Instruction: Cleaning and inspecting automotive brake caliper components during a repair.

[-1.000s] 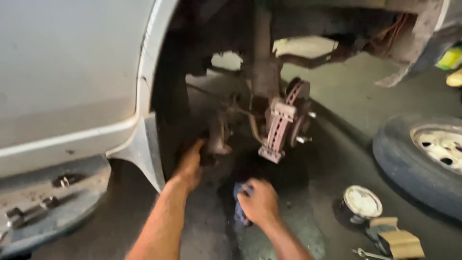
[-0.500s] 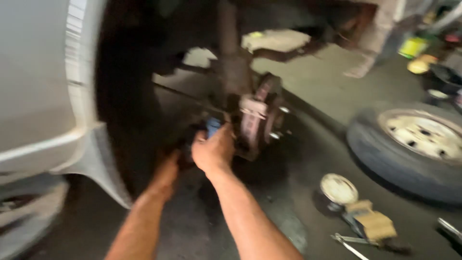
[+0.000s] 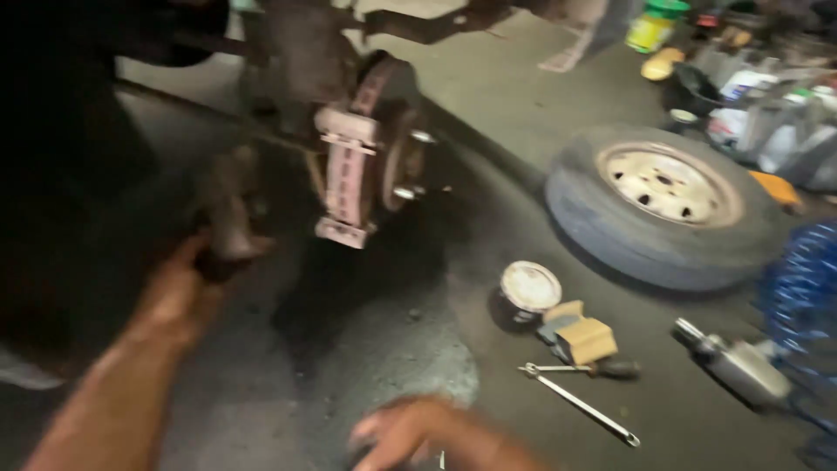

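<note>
Head view: left hand wrapped around dark suspension part under wheel arch, just left of brake caliper and hub. Part looks heavy, rigid, likely greasy; best gripped around its lower end. Right hand blurred near floor, fingers spread, holding nothing visible. Removed wheel, tin, wrench lie to right.

left hand raised (gripping), right hand low, spread

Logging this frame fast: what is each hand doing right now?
Left hand: closed around a dark suspension part beside the brake assembly.
Right hand: open, fingers spread low over the floor, blurred, holding nothing visible.
</note>
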